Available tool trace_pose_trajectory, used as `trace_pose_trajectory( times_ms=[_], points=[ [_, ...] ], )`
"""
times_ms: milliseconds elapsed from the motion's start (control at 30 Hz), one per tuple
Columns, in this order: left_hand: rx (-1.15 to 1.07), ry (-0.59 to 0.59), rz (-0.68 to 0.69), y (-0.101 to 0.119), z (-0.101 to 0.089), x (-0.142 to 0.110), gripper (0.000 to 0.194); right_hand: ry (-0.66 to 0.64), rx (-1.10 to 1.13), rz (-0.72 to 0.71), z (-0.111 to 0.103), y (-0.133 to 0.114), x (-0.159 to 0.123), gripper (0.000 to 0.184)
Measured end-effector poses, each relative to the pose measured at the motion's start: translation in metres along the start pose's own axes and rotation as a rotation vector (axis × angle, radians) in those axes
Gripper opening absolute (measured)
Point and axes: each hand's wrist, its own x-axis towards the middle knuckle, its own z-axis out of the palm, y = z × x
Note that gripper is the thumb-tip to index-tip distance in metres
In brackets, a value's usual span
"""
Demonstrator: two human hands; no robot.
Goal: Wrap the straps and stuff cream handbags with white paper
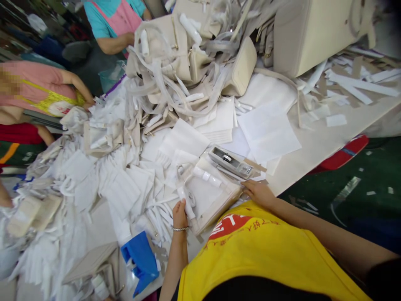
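Observation:
A cream handbag (210, 200) lies flat on the table just in front of my yellow shirt, its handles wrapped in white paper. My left hand (179, 214), a bracelet on its wrist, is closed around the wrapped handle (187, 204) at the bag's near left. My right hand (259, 193) rests at the bag's right corner near the table edge, fingers together and pressed on the bag's edge. A grey tape dispenser (231, 161) sits just beyond the bag.
White paper sheets (267, 131) and strips cover the table (316, 144). Several cream bags (175, 54) are heaped at the back, with a large one (313, 35) at the far right. A blue plastic piece (140, 259) lies near left. Other people (44, 90) work at the left and far side.

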Motion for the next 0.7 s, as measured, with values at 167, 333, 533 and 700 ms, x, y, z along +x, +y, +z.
trace_pose_trajectory(
  times_ms=[167,333,533,700],
  points=[
    [-0.016,-0.019,0.007,-0.003,-0.019,-0.005,0.032,-0.133,0.179,-0.180,0.007,-0.027,0.006,0.040],
    [-0.040,-0.006,-0.016,-0.008,-0.032,-0.003,0.032,-0.161,0.103,-0.104,0.012,-0.022,0.008,0.042],
    [-0.048,-0.027,0.024,-0.010,-0.031,0.000,0.032,-0.157,-0.306,0.108,0.017,-0.029,0.032,0.036],
    [-0.077,-0.023,0.001,-0.012,-0.030,0.001,0.034,-0.176,-0.385,0.135,0.024,-0.041,0.039,0.035]
  ],
)
